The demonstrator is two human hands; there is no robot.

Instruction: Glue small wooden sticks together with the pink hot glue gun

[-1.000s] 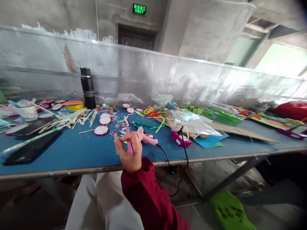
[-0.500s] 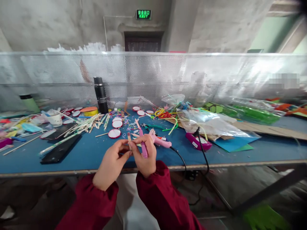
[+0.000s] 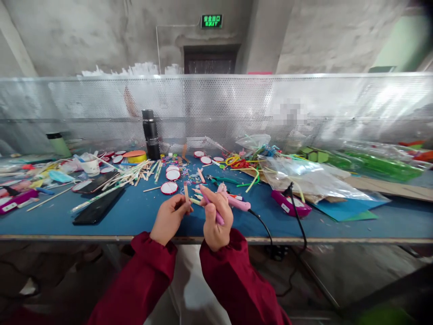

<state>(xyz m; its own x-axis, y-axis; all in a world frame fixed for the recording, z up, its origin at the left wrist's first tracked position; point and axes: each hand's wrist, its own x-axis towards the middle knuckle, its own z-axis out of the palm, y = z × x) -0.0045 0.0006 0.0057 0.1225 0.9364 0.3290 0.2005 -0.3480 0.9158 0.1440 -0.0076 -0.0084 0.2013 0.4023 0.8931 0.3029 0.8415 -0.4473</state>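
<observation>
My left hand (image 3: 171,217) pinches a short flat wooden stick (image 3: 186,192) upright between thumb and fingers. The tip of the stick looks reddish-brown. Close beside it on the right, my right hand (image 3: 218,219) is wrapped round a slim pink tool (image 3: 219,218) whose exact kind I cannot make out. My fingers cover much of that tool, which points up and to the left. Just behind my right hand a pink glue gun (image 3: 238,203) lies on the blue table (image 3: 135,221), its black cord running over the front edge.
Left of my hands lie a black phone (image 3: 98,207), thin wooden sticks (image 3: 137,171) and round white pieces with red rims (image 3: 169,188). A black bottle (image 3: 150,135) stands behind. Rightward are a purple device (image 3: 291,204), a clear plastic bag (image 3: 314,178) and blue sheets (image 3: 341,209).
My hands have drawn apart; before, they met at the wooden stick. The pink tool has tilted over to the left in my right hand. The view has turned slightly left.
</observation>
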